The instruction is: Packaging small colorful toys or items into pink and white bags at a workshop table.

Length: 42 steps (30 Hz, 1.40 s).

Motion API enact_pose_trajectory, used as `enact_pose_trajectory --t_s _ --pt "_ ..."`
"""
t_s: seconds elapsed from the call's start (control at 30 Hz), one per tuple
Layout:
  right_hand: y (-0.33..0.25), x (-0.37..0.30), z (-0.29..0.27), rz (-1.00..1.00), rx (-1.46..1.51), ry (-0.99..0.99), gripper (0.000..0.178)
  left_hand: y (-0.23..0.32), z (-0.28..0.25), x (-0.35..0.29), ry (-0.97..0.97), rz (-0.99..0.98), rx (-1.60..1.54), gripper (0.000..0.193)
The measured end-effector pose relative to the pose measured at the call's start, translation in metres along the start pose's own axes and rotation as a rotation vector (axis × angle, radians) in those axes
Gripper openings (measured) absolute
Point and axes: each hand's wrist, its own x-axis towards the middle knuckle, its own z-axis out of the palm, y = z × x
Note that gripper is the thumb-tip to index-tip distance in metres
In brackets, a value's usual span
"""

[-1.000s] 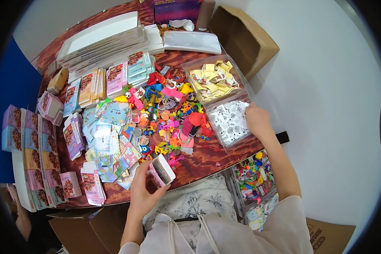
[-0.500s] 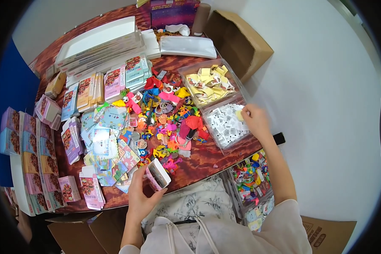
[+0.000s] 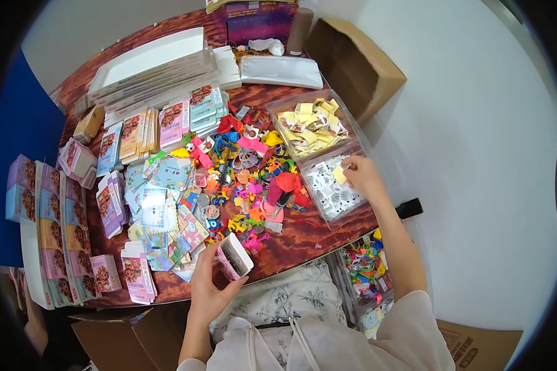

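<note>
My left hand (image 3: 205,287) is closed round a small pink card box (image 3: 236,256) near the table's front edge. The box is tilted, its open end facing up with white inside. At the right, my right hand (image 3: 362,177) pinches a small yellow paper slip (image 3: 339,175). It hovers over a clear plastic tray compartment of white printed packets (image 3: 325,190). Behind that lies a compartment full of folded yellow slips (image 3: 307,125). Between my hands spreads a heap of small colourful plastic toys (image 3: 254,179).
Patterned cards (image 3: 161,207) overlap left of the toys. Flat card boxes (image 3: 134,133) stand in stacks behind them. Filled display trays (image 3: 54,235) line the left edge; white trays (image 3: 148,62) are piled at the back. A brown carton (image 3: 359,68) stands back right. Another person's arm shows lower left.
My right hand has moved left and slightly down with the yellow slip, over the white packets. My left hand still holds the box. The whole view has shifted slightly.
</note>
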Motion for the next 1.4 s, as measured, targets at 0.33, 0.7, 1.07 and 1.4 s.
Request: enact_pose_trajectory --t_s 0.33,0.7,1.07,1.4 --pt "0.012 0.009 0.001 -0.127 -0.122 0.1 0.034 -0.003 -0.001 0.0 -0.045 -0.005 0.085 0.085" --pt "0.019 0.002 0.014 -0.284 -0.277 0.254 0.021 -0.003 -0.002 0.002 -0.046 0.006 0.091 0.084" --pt "0.019 0.009 0.01 -0.259 -0.318 0.162 0.036 -0.004 -0.003 0.003 -0.018 -0.003 0.088 0.083" --pt "-0.006 -0.022 -0.017 -0.026 0.177 0.067 0.019 -0.006 -0.009 -0.006 -0.018 0.03 0.1 0.085"
